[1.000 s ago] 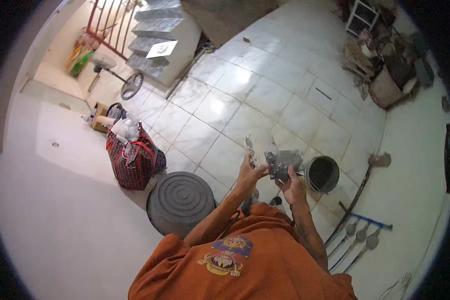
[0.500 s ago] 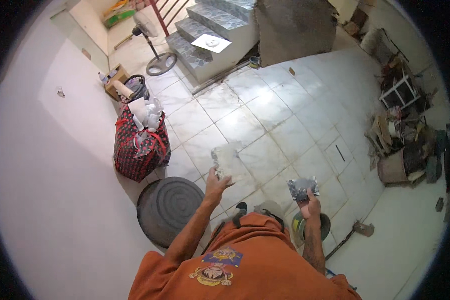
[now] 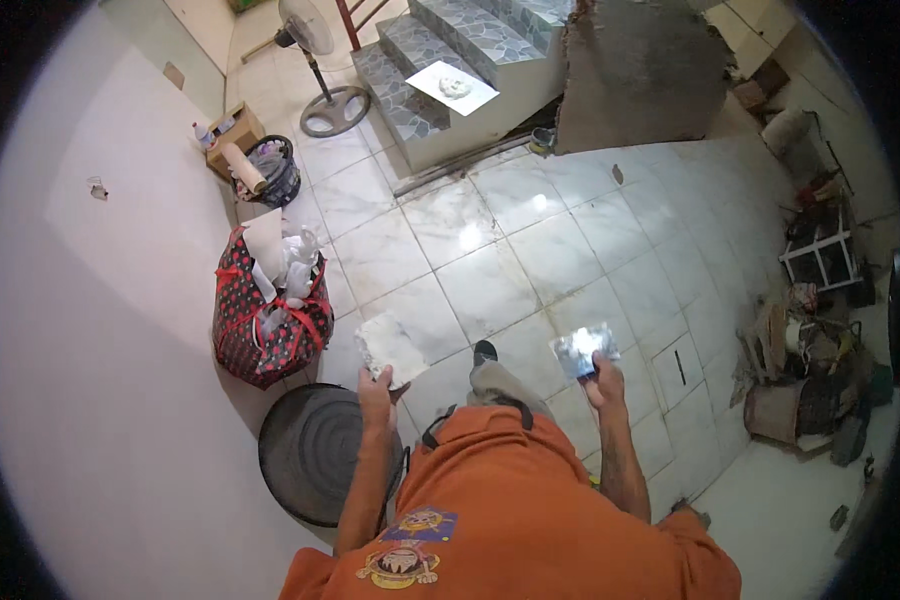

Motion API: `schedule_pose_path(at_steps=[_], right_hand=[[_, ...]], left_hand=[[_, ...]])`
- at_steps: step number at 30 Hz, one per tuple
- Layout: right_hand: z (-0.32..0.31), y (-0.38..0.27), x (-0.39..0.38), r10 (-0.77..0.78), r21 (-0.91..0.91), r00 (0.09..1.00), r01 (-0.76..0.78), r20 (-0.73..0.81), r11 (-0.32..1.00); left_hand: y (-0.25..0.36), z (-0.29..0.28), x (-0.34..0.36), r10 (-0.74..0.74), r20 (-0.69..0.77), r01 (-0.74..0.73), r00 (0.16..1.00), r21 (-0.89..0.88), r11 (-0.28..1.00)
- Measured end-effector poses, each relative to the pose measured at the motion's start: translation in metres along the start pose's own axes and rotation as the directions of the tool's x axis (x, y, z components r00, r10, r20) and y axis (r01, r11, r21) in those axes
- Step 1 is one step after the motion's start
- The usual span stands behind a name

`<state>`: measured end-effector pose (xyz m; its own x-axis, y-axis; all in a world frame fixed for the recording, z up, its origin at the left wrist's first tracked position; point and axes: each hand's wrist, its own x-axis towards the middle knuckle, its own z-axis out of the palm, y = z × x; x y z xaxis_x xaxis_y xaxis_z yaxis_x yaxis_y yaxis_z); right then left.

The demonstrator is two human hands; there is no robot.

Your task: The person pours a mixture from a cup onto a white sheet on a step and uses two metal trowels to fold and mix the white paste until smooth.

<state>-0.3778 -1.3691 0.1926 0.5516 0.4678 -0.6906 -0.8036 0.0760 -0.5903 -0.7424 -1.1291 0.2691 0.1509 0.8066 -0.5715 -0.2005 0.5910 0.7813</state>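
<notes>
My left hand (image 3: pixel 378 392) grips the near edge of a flat, roughly square plate (image 3: pixel 392 350) covered with white putty. Fingers wrap its edge, and any handle is hidden. In my right hand (image 3: pixel 604 382) is a shiny metal scraper (image 3: pixel 584 350), its wide blade catching the light; the hand hides its near end. Both pieces are held apart from each other, above the tiled floor. On the stairs ahead lies a white board (image 3: pixel 473 97) with a lump of white paste (image 3: pixel 455 88) on it.
Left of me stand a round dark lid or tub (image 3: pixel 315 455), a red-and-black patterned bag (image 3: pixel 270 340) stuffed with paper, a basket (image 3: pixel 278 170) and a fan (image 3: pixel 335 110). Tiled stairs (image 3: pixel 400 95) rise ahead. Clutter with a white frame (image 3: pixel 820 255) lines the right wall.
My view has shifted, and one foot shows further forward. My left hand has moved left with the plate, now flatter. The scraper has tilted and shines brighter. My arm now mostly hides the bucket at right.
</notes>
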Motion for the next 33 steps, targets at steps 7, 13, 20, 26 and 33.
schedule_pose_path(at_steps=[7, 13, 20, 26, 33], right_hand=[[0.195, -0.058, 0.12, 0.081, -0.24, 0.978, -0.034, 0.192, 0.97], [0.287, -0.068, 0.207, 0.127, -0.29, 0.975, -0.07, 0.181, 0.954], [0.354, -0.064, 0.266, 0.066, -0.172, 0.993, -0.082, -0.098, 0.982], [0.41, -0.083, 0.314, 0.014, -0.07, 0.981, -0.028, -0.191, 0.997], [0.474, -0.088, 0.432, -0.046, 0.004, 0.996, 0.047, -0.075, 0.999]], left_hand=[[0.086, 0.042, 0.088, 0.093, -0.11, -0.11, 0.99, -0.158, 0.981], [0.125, 0.07, 0.188, 0.048, -0.28, -0.123, 0.959, -0.259, 0.958], [0.213, 0.104, 0.394, 0.147, -0.098, -0.149, 0.984, -0.015, 0.989], [0.311, 0.168, 0.542, 0.197, 0.095, -0.212, 0.976, 0.18, 0.961], [0.391, 0.273, 0.645, 0.187, 0.115, -0.212, 0.976, 0.268, 0.94]])
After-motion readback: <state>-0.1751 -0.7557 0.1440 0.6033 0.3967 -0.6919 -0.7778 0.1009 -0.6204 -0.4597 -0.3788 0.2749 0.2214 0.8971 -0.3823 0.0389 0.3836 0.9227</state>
